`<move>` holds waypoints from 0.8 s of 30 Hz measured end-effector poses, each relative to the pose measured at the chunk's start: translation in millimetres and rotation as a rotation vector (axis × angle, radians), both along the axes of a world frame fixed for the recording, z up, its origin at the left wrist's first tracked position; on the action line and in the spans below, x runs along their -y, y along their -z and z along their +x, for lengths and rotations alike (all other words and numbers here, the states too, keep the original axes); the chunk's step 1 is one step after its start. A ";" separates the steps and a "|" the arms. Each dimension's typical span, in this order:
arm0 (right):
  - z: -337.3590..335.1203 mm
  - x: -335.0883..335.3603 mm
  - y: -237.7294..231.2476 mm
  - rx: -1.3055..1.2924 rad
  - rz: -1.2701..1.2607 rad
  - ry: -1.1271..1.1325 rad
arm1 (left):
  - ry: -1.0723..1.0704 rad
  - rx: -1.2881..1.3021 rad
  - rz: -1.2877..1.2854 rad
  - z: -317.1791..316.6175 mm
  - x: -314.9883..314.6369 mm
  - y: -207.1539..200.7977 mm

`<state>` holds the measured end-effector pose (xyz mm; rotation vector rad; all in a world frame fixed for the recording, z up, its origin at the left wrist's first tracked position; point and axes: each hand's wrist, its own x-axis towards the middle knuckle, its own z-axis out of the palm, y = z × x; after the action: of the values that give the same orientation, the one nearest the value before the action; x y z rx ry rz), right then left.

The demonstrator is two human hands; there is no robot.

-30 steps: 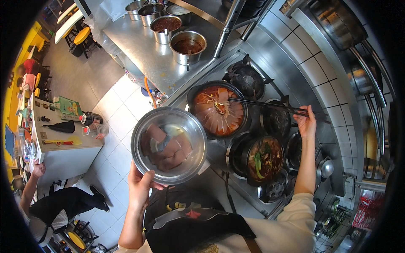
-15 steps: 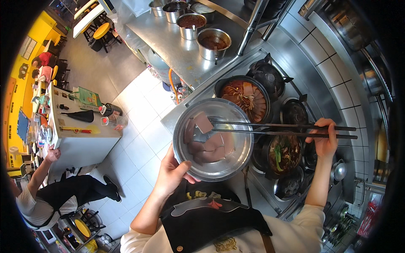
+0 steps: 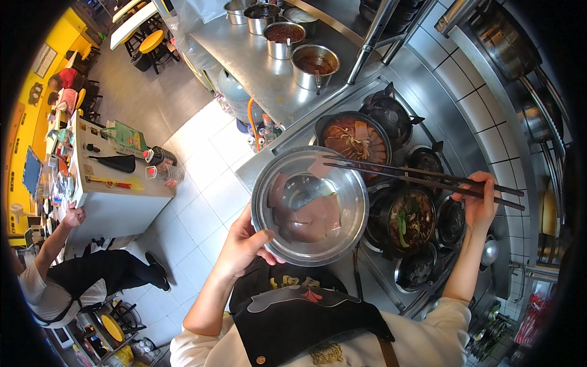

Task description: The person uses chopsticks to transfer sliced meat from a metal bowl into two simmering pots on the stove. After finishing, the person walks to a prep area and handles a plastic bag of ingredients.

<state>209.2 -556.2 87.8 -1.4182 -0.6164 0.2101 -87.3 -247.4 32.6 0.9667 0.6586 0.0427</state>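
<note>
Slice [image 3: 317,167] at the tips of the chopsticks [image 3: 440,178], by the far rim of the bowl [image 3: 354,214]
Right hand [image 3: 480,199] grips the chopsticks, left hand [image 3: 243,241] holds the bowl; slices [image 3: 373,147] already lie in the far pot [image 3: 320,131], several left in the bowl

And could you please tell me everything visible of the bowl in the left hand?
The bowl is round, shiny and grey; plastic or metal, I cannot tell. Pinkish slices lie inside in clear-looking liquid. The left hand holds it aloft by the near-left rim, mouth upward, near the stove. Chopsticks reach over its far side, a slice at their tips.
</note>
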 end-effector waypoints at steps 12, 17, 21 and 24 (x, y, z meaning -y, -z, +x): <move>-16.0 7.1 1.2 0.046 0.028 -0.042 | -0.032 0.021 0.011 4.6 4.0 -1.3; -14.3 11.7 -5.5 0.091 0.026 -0.050 | -0.010 0.023 0.051 6.7 2.7 -1.7; -14.1 14.2 -6.2 0.074 0.051 0.012 | 0.011 0.026 0.039 7.3 -0.1 0.2; -14.8 17.4 -9.4 0.072 0.062 0.016 | -0.022 0.032 0.036 9.4 1.5 3.4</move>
<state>194.4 -573.6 97.3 -1.3752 -0.6652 0.1272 -78.0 -248.9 29.2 0.9914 0.6408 0.0901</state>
